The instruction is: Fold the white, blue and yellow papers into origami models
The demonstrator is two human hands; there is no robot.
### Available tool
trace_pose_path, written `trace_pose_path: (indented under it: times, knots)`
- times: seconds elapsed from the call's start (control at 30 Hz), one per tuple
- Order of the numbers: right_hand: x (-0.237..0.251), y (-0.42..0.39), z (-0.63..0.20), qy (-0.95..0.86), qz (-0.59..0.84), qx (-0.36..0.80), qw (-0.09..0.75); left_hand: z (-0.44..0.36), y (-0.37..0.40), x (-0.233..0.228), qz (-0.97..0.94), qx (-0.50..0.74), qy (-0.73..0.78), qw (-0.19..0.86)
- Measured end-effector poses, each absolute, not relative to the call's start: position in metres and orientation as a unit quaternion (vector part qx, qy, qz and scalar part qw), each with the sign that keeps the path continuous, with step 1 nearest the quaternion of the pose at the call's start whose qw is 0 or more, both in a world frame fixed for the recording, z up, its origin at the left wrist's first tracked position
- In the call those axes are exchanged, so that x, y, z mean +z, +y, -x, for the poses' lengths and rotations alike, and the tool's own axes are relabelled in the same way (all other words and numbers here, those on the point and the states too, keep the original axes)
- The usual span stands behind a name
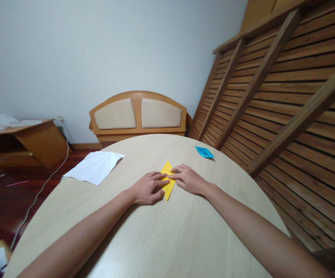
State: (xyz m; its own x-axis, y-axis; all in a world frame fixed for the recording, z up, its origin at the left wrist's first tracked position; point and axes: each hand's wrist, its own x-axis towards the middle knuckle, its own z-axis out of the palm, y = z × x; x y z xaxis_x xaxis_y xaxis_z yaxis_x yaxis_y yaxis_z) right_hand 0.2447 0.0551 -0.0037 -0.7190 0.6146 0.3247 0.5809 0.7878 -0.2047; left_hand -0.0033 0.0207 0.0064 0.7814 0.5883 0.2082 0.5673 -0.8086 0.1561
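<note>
A yellow folded paper [168,191], shaped like a narrow diamond, lies flat on the round table with its points toward and away from me. My left hand [148,188] rests on its left side, fingers stretched out and spread, the tips touching the paper. From the right, my right hand [189,179] lies over the other side with its fingers extended onto the paper's middle. The fingertips of both hands nearly meet there and cover part of the folds. Neither hand is wrapped round anything.
On the pale wooden table [167,239], a white sheet [95,166] overhangs the left edge, and a blue folded paper [205,152] lies at the far right. Beyond stands a headboard [138,99]. A slatted wooden panel [271,96] leans at right; a cable [37,199] crosses the floor.
</note>
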Motion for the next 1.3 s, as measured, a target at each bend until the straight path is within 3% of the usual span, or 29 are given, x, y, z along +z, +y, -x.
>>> trace_pose_path:
  times: [0.73, 1.3]
  knots:
    - [0.004, 0.042, -0.229, -0.896, 0.364, 0.069, 0.244, -0.001, 0.023, 0.006, -0.864, 0.215, 0.448, 0.084]
    - [0.007, 0.040, -0.234, -0.894, 0.371, 0.078, 0.241, 0.003, 0.024, 0.007, -0.859, 0.226, 0.448, 0.104]
